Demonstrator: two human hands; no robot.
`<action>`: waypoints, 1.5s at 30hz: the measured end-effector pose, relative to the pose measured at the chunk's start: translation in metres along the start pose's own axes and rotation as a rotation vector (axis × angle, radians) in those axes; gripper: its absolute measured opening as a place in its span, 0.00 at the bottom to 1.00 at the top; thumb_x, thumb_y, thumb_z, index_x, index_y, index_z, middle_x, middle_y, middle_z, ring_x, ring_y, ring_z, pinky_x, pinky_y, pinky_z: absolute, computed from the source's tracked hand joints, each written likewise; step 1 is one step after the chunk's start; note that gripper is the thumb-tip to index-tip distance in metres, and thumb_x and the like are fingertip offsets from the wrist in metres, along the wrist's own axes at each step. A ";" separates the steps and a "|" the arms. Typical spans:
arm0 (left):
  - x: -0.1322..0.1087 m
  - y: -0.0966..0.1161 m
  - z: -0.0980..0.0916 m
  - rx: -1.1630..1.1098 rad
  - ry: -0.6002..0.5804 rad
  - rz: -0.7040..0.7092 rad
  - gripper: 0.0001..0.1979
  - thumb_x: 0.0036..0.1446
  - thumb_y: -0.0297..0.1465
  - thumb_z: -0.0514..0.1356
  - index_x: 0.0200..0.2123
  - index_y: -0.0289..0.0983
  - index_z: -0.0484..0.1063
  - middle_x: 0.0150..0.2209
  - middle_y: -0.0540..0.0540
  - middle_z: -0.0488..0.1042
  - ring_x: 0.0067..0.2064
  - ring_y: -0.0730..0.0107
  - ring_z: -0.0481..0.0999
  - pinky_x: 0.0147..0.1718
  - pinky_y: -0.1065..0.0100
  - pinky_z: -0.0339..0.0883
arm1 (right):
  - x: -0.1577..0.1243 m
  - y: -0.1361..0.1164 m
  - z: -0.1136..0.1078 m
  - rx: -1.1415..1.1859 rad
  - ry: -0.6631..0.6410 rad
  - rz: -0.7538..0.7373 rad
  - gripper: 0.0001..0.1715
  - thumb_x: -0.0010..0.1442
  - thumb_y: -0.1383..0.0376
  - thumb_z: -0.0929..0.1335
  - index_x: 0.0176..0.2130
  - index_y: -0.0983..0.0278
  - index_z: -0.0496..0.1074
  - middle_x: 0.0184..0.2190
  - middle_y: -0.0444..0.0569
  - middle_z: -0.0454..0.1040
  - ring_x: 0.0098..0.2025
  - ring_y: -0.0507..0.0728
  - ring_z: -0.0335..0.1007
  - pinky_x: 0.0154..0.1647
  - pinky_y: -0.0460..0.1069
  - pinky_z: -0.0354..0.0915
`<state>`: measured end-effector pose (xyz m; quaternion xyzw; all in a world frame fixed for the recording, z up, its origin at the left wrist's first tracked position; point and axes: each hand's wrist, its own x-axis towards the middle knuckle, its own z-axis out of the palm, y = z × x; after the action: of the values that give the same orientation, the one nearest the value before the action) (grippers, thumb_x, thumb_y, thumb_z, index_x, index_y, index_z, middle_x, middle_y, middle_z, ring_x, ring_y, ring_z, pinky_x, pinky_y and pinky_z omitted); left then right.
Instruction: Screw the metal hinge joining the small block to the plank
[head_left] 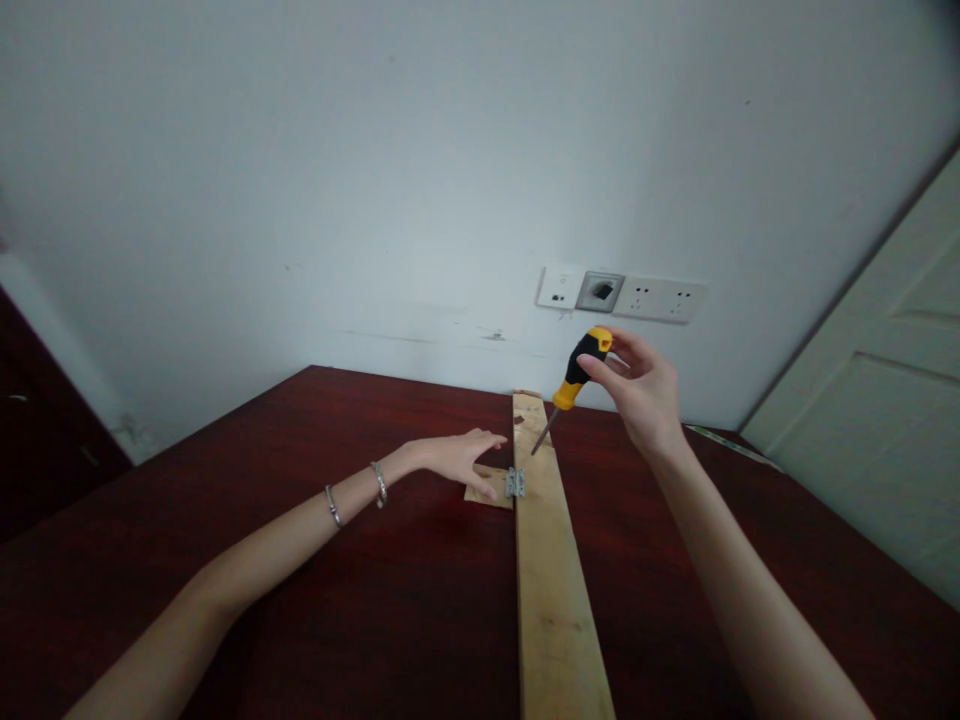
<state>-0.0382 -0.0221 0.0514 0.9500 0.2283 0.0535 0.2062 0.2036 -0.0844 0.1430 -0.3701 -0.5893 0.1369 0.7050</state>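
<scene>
My right hand [637,385] grips the handle end of a screwdriver [577,370] with a black and yellow handle. Its metal shaft slants down to the left, the tip over a long wooden board [559,600]. A small silver hinge [515,483] lies across the joint between this board and a short piece of wood [499,498] on its left. Over the short piece is my left hand [461,460], thumb and fingers spread and nothing held between them. Whether its thumb touches the wood I cannot tell.
The boards rest on a dark red tabletop [397,620] set against a white wall [337,180]. Sockets [660,298] are fixed to the wall behind the screwdriver. A thin strip [735,445] lies along the table's far right edge, near a pale panelled door [885,400].
</scene>
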 end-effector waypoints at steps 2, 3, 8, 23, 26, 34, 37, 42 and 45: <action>0.000 -0.003 0.016 0.038 -0.002 -0.016 0.48 0.45 0.51 0.66 0.63 0.33 0.54 0.58 0.32 0.62 0.58 0.47 0.62 0.54 0.56 0.59 | 0.001 0.004 -0.003 -0.003 0.014 -0.001 0.22 0.44 0.60 0.76 0.41 0.60 0.75 0.42 0.48 0.77 0.47 0.59 0.73 0.53 0.60 0.68; -0.001 -0.004 0.022 0.052 0.015 -0.017 0.49 0.44 0.51 0.67 0.62 0.32 0.55 0.57 0.32 0.63 0.57 0.47 0.63 0.54 0.56 0.59 | 0.001 0.006 -0.004 0.000 0.022 0.006 0.22 0.44 0.60 0.76 0.41 0.60 0.75 0.42 0.49 0.78 0.47 0.60 0.73 0.53 0.60 0.68; 0.000 -0.011 0.038 0.084 0.118 -0.021 0.48 0.41 0.50 0.69 0.61 0.32 0.58 0.53 0.34 0.66 0.54 0.48 0.64 0.53 0.55 0.60 | 0.000 0.018 -0.006 0.013 0.046 0.025 0.23 0.45 0.60 0.76 0.43 0.60 0.74 0.44 0.49 0.77 0.50 0.61 0.73 0.55 0.61 0.67; 0.006 -0.020 0.066 0.183 0.111 -0.082 0.46 0.47 0.58 0.60 0.59 0.32 0.59 0.54 0.35 0.61 0.54 0.47 0.61 0.53 0.52 0.58 | -0.018 0.031 0.016 0.061 -0.085 0.077 0.23 0.46 0.60 0.75 0.44 0.61 0.74 0.45 0.51 0.78 0.48 0.61 0.75 0.54 0.60 0.68; 0.007 -0.021 0.066 0.186 0.127 -0.085 0.42 0.49 0.58 0.59 0.58 0.33 0.61 0.53 0.36 0.61 0.53 0.49 0.61 0.53 0.52 0.58 | -0.019 0.034 0.016 0.052 -0.093 0.087 0.23 0.46 0.59 0.75 0.44 0.61 0.74 0.46 0.51 0.78 0.48 0.61 0.74 0.54 0.60 0.69; 0.008 -0.021 0.069 0.133 0.227 -0.080 0.34 0.46 0.54 0.64 0.49 0.35 0.67 0.49 0.39 0.64 0.49 0.54 0.63 0.50 0.55 0.60 | -0.023 0.041 0.019 0.035 -0.113 0.086 0.24 0.46 0.59 0.75 0.44 0.61 0.75 0.45 0.51 0.78 0.47 0.61 0.74 0.53 0.59 0.69; 0.009 -0.020 0.070 0.100 0.259 -0.077 0.33 0.45 0.52 0.66 0.47 0.35 0.68 0.47 0.40 0.65 0.49 0.54 0.63 0.49 0.56 0.60 | -0.025 0.042 0.021 0.020 -0.113 0.073 0.24 0.47 0.58 0.75 0.45 0.61 0.75 0.45 0.51 0.78 0.47 0.61 0.75 0.53 0.60 0.69; 0.009 -0.022 0.071 0.065 0.285 -0.057 0.32 0.43 0.51 0.67 0.45 0.36 0.69 0.46 0.42 0.67 0.47 0.56 0.64 0.48 0.57 0.60 | -0.027 0.042 0.023 0.002 -0.115 0.052 0.24 0.48 0.58 0.74 0.46 0.60 0.74 0.44 0.51 0.78 0.45 0.60 0.75 0.50 0.59 0.71; 0.008 -0.022 0.070 0.060 0.295 -0.052 0.32 0.43 0.51 0.67 0.46 0.36 0.69 0.45 0.42 0.68 0.47 0.56 0.65 0.48 0.57 0.60 | -0.028 0.040 0.025 -0.006 -0.110 0.047 0.24 0.48 0.58 0.74 0.46 0.60 0.74 0.43 0.50 0.78 0.44 0.60 0.76 0.49 0.58 0.72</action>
<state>-0.0260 -0.0263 -0.0213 0.9313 0.2822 0.1802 0.1434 0.1827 -0.0654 0.0956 -0.3781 -0.6187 0.1717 0.6669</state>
